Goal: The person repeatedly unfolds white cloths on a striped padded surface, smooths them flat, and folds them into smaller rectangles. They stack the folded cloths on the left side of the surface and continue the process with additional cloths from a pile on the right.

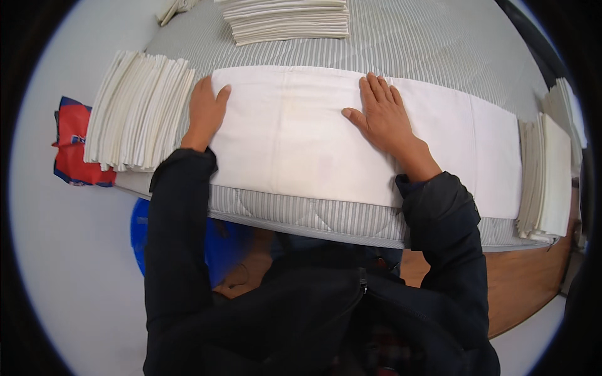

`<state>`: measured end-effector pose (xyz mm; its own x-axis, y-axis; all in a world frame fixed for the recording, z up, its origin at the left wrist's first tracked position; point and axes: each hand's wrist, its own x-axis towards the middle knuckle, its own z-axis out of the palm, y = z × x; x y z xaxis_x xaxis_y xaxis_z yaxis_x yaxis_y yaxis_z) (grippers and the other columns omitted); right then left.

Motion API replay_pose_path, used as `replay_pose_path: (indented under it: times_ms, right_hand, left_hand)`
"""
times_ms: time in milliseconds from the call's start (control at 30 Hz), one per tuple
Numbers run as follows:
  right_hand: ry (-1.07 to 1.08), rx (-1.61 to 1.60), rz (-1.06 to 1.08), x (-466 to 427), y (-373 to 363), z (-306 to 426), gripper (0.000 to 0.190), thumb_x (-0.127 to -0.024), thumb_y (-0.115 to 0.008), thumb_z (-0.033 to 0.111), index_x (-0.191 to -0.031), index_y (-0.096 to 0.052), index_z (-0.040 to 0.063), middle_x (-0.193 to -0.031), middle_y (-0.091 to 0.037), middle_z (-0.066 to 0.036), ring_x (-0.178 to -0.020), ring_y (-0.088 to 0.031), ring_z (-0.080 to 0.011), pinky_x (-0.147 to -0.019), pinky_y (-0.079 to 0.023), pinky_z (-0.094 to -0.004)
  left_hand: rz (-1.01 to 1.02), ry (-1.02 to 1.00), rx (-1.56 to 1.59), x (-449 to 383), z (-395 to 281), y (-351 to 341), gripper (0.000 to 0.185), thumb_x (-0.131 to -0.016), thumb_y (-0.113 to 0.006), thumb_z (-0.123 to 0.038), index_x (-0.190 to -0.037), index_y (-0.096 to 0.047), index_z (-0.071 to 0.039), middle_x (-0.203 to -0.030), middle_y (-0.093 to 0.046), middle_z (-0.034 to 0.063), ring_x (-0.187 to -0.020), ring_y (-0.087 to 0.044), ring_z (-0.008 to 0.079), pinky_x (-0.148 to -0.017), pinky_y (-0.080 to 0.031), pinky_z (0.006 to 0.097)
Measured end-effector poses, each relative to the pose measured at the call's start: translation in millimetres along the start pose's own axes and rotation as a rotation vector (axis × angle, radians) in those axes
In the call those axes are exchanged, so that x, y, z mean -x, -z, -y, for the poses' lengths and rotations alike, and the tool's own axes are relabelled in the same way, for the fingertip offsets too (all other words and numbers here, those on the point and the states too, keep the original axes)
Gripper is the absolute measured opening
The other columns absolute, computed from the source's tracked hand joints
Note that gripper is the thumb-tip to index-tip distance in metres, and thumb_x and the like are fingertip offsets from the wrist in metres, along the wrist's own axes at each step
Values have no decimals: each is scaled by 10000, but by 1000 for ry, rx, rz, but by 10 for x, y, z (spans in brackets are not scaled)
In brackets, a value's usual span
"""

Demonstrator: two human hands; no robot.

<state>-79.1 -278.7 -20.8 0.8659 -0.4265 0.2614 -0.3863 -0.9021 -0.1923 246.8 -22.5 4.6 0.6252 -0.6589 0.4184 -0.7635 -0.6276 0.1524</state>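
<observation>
A long folded white cloth (320, 136) lies flat across the near part of a grey-striped mattress (305, 211). At the cloth's left end is my left hand (205, 113), its thumb on the cloth and its other fingers along the edge, close to a stack of folded white cloths (141, 108). My right hand (385, 113) rests palm down on the cloth, right of its middle, with the fingertips near the far edge and the thumb spread. Neither hand grips anything.
Another stack of folded cloths (289, 21) lies farther back. More folded cloths (545, 174) stand at the right edge. A red and blue bag (73, 141) is beside the left stack. Below the mattress's near edge are a blue plastic container (225, 244) and wooden flooring (526, 277).
</observation>
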Motion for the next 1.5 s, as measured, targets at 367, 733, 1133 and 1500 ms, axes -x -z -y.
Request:
replay_pose_path:
  times_ms: [367, 733, 1133, 1500]
  right_hand:
    - [15, -274, -218, 12, -26, -79, 641, -1020, -587, 417, -1439, -485, -57, -1548, -437, -275, -1460, -378, -425, -1226, -274, -499]
    - [-216, -1167, -358, -45, 304, -209, 422, -1044, -588, 332, -1204, -642, -55, -1085, -707, -158, -911, -710, -281, -799, -581, -375]
    - [-428, -1479, 244, 12, 391, -106, 523, -1001, -648, 437, -965, -618, -84, -891, -707, -153, -657, -717, -204, -519, -593, -314]
    - [-250, -1085, -42, 82, 283, -114, 303, -960, -588, 147, -1146, -535, -87, -1023, -688, -272, -924, -701, -406, -785, -564, -467]
  left_hand:
    - [658, 554, 446, 190, 263, 942, 419, -923, -749, -274, -1128, -641, 76, -963, -708, 112, -832, -665, 190, -768, -537, 354]
    - [619, 356, 797, 21, -896, 1453, 321, -986, -676, -126, -1245, -590, 42, -1065, -727, 109, -898, -709, 143, -810, -565, 274]
    - [844, 70, 706, 357, -2790, 602, 351, -972, -683, -158, -1203, -537, 62, -756, -624, 77, -557, -601, 124, -492, -501, 283]
    - [275, -382, 354, 344, -2115, 491, 409, -920, -759, -175, -1266, -636, 6, -1273, -657, 177, -1173, -641, 302, -1001, -498, 379]
